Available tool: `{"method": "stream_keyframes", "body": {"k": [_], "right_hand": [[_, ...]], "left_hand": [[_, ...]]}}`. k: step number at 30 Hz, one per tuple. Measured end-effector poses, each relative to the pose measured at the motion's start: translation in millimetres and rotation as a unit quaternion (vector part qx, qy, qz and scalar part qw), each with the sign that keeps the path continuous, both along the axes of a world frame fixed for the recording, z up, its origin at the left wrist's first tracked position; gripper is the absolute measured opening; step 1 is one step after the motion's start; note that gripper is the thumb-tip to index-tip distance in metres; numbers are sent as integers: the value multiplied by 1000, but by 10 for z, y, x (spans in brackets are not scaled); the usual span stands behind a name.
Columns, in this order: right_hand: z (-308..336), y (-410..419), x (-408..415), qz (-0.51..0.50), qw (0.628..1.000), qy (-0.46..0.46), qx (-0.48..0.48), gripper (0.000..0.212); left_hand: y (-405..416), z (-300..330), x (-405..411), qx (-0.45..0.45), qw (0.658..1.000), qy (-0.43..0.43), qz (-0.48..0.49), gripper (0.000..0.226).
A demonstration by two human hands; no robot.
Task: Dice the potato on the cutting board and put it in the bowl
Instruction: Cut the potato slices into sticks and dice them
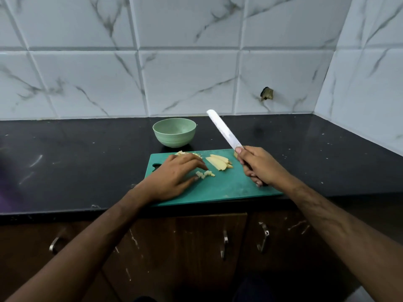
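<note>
The right hand grasps the knife, blade raised. The left hand lies relaxed by the dice on the green board; slices alongside. Bowl behind on the black counter, marble-tiled wall, brown cabinets below.

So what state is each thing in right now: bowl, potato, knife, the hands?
Bowl: upright, looks empty.
Slices: stacked on the board, not yet diced.
Dice: small pile on the board, by the left fingertips.
Knife: lifted, blade pointing up and away.
Left hand: open, fingers spread over the dice.
Right hand: gripping the knife handle.
</note>
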State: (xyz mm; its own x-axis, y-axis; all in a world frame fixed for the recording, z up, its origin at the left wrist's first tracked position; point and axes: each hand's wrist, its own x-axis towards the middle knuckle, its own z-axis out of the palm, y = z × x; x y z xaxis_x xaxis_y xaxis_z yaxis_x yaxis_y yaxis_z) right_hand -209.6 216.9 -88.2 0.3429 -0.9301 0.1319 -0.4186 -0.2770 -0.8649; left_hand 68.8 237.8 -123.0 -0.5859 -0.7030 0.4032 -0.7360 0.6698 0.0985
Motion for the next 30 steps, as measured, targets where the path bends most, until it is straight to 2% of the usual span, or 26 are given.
{"method": "stream_keyframes", "body": {"k": [3,7,13,23,27,30], "right_hand": [[-95,-136,68,-29,999,-39,-23,39],[-175,-223,80,-30,997,-64,-31,39],[-216,-254,78,-25,997,-64,-33,39],[-237,-279,58,-15,997,-75,-29,39],[-236,-278,59,-11,996,-78,-29,39],[-233,-275,59,-8,996,-81,-30,39]], "left_hand": [[-109,15,-138,17,999,-31,-23,37],[-231,18,-231,-34,995,-85,-36,33],[-378,-14,-21,-116,990,-68,29,24],[-472,6,-25,-116,989,9,96,12],[-510,86,-154,-144,984,-6,103,22],[-539,131,-359,-87,988,-53,120,46]]}}
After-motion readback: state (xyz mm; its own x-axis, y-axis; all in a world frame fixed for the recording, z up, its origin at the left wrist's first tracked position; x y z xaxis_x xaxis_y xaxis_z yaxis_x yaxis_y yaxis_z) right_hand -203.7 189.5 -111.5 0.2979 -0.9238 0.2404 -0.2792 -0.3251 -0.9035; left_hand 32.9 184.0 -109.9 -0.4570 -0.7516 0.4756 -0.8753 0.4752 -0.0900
